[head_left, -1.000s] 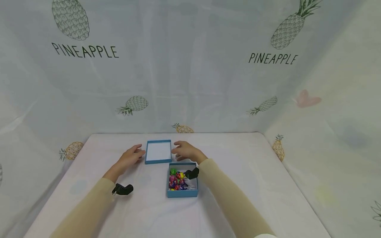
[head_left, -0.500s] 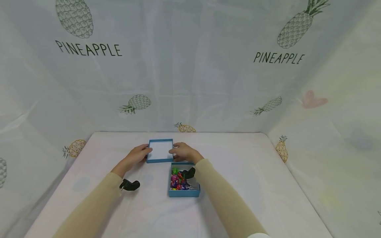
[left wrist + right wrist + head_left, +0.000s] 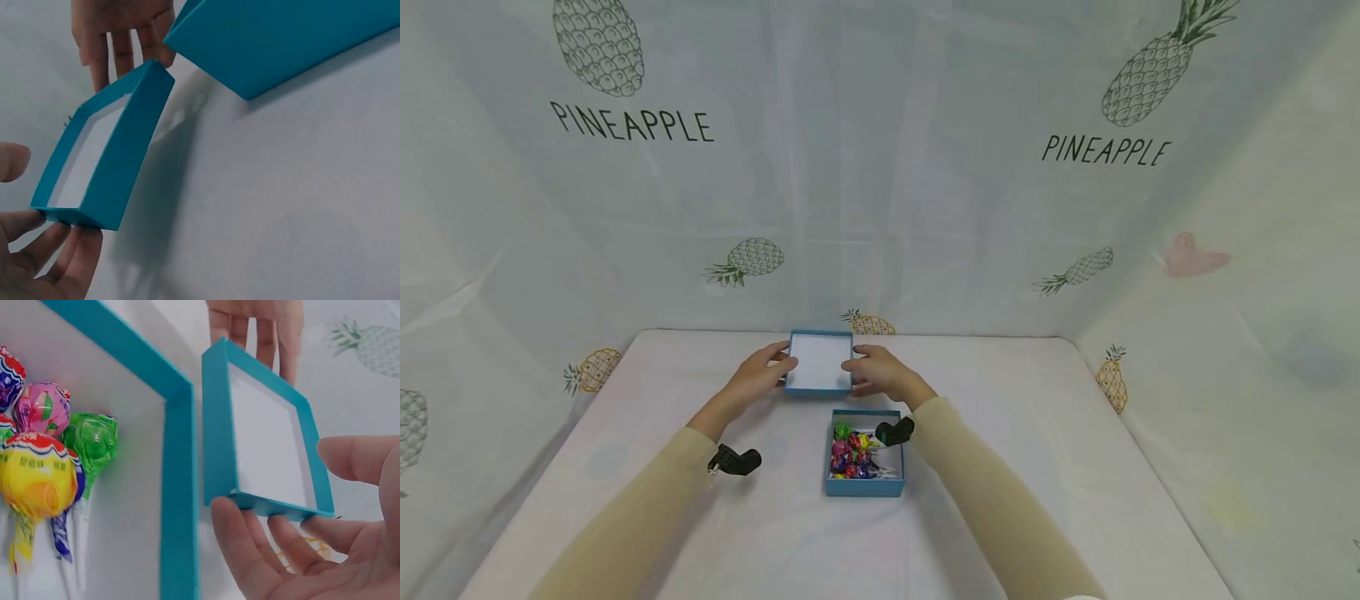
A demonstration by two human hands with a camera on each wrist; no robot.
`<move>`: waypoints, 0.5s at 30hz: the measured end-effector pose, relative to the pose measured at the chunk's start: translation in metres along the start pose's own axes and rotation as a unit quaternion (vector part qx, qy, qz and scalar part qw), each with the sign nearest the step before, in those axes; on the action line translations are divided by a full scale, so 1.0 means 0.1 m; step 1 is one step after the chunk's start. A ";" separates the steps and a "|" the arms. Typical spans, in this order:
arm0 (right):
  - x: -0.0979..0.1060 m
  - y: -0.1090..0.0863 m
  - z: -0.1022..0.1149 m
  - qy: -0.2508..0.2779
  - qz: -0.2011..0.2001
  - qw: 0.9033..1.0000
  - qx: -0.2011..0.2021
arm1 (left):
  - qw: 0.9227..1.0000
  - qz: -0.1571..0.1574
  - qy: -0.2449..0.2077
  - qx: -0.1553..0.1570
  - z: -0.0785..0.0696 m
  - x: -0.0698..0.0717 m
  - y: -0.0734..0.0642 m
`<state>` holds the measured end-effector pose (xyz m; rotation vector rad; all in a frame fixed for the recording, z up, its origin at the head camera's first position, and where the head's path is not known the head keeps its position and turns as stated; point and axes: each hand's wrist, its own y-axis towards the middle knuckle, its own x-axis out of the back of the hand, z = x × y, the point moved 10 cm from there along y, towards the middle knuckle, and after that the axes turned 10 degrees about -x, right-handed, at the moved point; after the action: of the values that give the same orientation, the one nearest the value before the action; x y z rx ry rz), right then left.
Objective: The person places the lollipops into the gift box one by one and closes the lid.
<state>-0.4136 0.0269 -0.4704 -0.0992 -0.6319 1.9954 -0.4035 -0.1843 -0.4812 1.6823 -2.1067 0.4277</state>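
A blue box lid (image 3: 820,363) with a white inside is held up off the table, hollow side facing me, its shadow below it in the left wrist view. My left hand (image 3: 754,382) holds its left side and my right hand (image 3: 889,372) its right side. Fingers lie along the outer walls, with the thumbs toward the inner side. Nearer to me stands the blue box (image 3: 863,488), uncovered. Inside it lie several wrapped lollipops (image 3: 850,454) in green, yellow, pink and purple, sticks toward the right. A wrist camera partly covers the box in the head view.
White cloth covers the table (image 3: 1000,450). Behind it hangs a pale curtain (image 3: 880,183) printed with pineapples. Black wrist cameras sit on both forearms, the left one (image 3: 737,460) over the table.
Both hands have closed in on the lid from its two sides and gripped it. Now the lid is lifted off the table, slightly to the right. The box stays put.
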 end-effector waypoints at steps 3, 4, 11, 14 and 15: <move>0.05 -0.07 0.04 -0.003 -0.005 1.000 0.004 | 1.000 -0.002 0.004 -0.010 -0.09 -0.02 0.00; 0.07 -0.10 0.06 -0.003 -0.006 1.000 0.007 | 1.000 -0.003 0.003 -0.011 -0.11 -0.02 0.00; 0.18 -0.24 0.13 -0.006 -0.034 0.999 0.028 | 0.999 -0.015 -0.013 -0.028 -0.28 -0.06 -0.06; 0.23 -0.28 0.12 -0.004 -0.046 0.998 0.035 | 0.999 -0.018 -0.023 -0.037 -0.34 -0.07 -0.08; 0.24 -0.29 0.12 -0.002 -0.050 0.998 0.038 | 0.999 -0.020 -0.024 -0.038 -0.36 -0.07 -0.09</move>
<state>-0.4058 0.0530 -0.4415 -0.0183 -0.5528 1.9210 -0.3889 -0.1631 -0.4534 1.7035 -2.0911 0.2941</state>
